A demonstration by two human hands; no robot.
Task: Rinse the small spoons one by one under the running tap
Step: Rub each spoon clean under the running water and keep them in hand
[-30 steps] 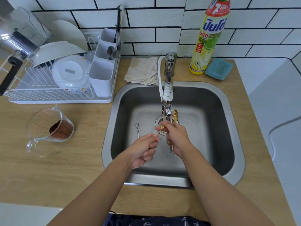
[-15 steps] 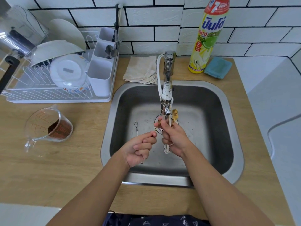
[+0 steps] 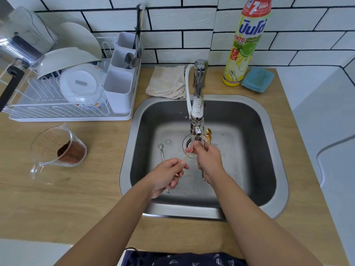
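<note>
Over the steel sink (image 3: pixel 272 169), my left hand (image 3: pixel 167 175) pinches the handle of a thin gold spoon (image 3: pixel 187 156) that slants up toward the tap (image 3: pixel 197 120). My right hand (image 3: pixel 208 160) is closed around a bunch of small spoons; gold bowls (image 3: pixel 208 134) stick out above the fist and handle ends (image 3: pixel 202 174) below it. Its fingertips touch the upper end of the gold spoon under the spout. A silver small spoon (image 3: pixel 161 150) lies on the sink floor to the left, partly hidden by my left hand.
A white dish rack (image 3: pixel 67 112) with bowls and a cutlery holder (image 3: pixel 119 91) stands at back left. A glass measuring cup (image 3: pixel 57 150) with brown powder sits on the wooden counter. Behind the sink are a folded cloth (image 3: pixel 167 81), a dish soap bottle (image 3: pixel 245 41) and a blue sponge (image 3: pixel 257 79).
My left hand has drawn back to the left and down, pulling the gold spoon's handle out from the bunch. My right hand stays under the spout.
</note>
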